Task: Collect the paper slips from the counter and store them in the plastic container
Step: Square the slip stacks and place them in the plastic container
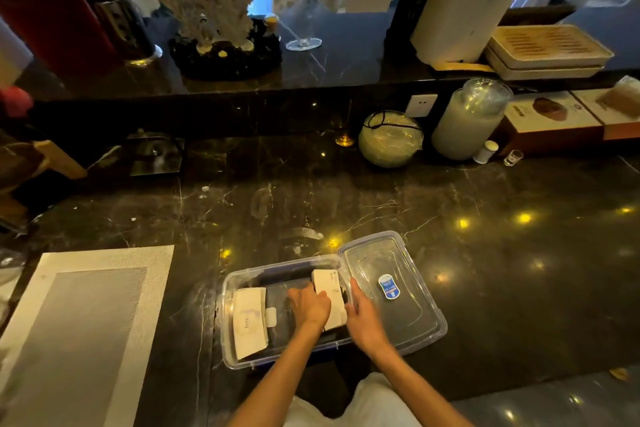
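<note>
Head view: both hands point(337, 310) hold slips point(330, 298) against container's point(228, 322) right wall.

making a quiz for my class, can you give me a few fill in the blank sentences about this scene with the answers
1. Both hands hold a stack of paper slips inside the clear plastic ____.
2. The container's lid lies on the counter to the ____ of the container.
3. The lid carries a ____ sticker.
4. The other stack, at the container's left end, shows the word ____.

Answers: container; right; blue; love

Both hands point(311, 305) on slip stack point(329, 298), inside plastic container point(227, 322)
</note>
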`<state>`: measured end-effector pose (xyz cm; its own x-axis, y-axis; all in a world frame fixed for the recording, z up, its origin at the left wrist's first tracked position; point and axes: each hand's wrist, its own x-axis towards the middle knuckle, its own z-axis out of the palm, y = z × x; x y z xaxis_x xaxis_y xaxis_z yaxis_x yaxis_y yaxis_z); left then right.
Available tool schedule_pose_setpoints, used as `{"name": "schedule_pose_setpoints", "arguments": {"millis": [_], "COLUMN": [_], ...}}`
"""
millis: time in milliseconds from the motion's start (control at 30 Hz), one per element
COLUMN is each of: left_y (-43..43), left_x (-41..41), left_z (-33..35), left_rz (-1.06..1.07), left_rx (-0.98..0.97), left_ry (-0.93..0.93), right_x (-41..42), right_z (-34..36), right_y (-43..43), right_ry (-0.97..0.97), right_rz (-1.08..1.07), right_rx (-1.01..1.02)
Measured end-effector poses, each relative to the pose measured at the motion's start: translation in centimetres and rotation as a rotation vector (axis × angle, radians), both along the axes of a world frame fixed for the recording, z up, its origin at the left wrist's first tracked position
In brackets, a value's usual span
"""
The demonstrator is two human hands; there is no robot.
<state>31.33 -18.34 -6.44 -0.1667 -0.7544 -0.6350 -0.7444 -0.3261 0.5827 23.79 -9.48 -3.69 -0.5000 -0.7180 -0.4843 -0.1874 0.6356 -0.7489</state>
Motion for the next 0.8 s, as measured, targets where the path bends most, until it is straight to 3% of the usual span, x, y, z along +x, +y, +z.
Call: {"name": "schedule_pose_setpoints", "arguments": {"millis": [167,333,500,800], "left_y": [-0.3,0.5,0.9,-0.8], "left_x": [0.6,0.2,0.2,2.9], "left_z": [-0.1,0.2,0.3,0.2], "left_rz": [-0.098,-0.195,-0.194,0.102], "left_rx": [-0.010,-0.039,-0.047,-0.029], "left_ry": [0.022,-0.103,-0.103,0.089], "right_x": [0.2,0.1,0.0,0.3], "right_z": [-0.2,0.1,0.1,-0.2], "right_y": [0.1,0.2,0.3,0.6], "right_ry": [0.012,0.015,0.018,0.034], "right_rz": [-0.023,-0.012,0.003,0.001], "right_rx": [-0.028,-0.029,-0.046,0.008]}}
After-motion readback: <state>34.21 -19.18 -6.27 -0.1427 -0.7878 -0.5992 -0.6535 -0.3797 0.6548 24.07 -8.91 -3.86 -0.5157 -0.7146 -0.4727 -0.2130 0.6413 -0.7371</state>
